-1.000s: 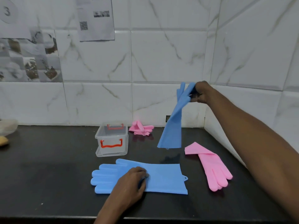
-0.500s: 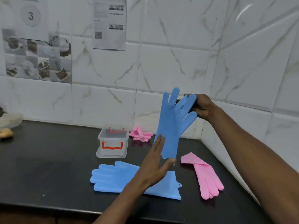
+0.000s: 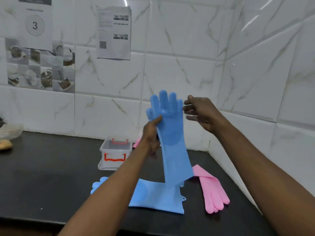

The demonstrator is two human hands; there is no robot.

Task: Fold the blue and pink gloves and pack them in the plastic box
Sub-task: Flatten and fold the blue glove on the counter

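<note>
Since half a second ago the raised blue glove (image 3: 172, 138) has changed hands: the left hand (image 3: 150, 133), then open against its lower part, now grips it, and the right hand (image 3: 199, 113) has let go of the fingertips.

On the black desk (image 3: 42, 176) stands the clear plastic box (image 3: 115, 152) with red handles, open at the top, near the tiled wall (image 3: 179, 74). A flat blue glove (image 3: 158, 196) lies nearer the person, fingers to the left; the left forearm crosses over it and hides its middle. One pink glove (image 3: 213, 189) lies to the right, its cuff partly behind the hanging blue cuff. A far pink glove (image 3: 136, 143) shows only as a sliver between the box and the left hand. A printed sheet (image 3: 114, 33) and a sheet marked 3 (image 3: 35, 25) hang on the wall.

The raised blue glove hangs upright, fingers up, above the flat one and right of the box. The left hand pinches its thumb-side edge at the palm. The right hand hovers just beside the glove's fingers, spread wide and holding nothing, not touching it.
</note>
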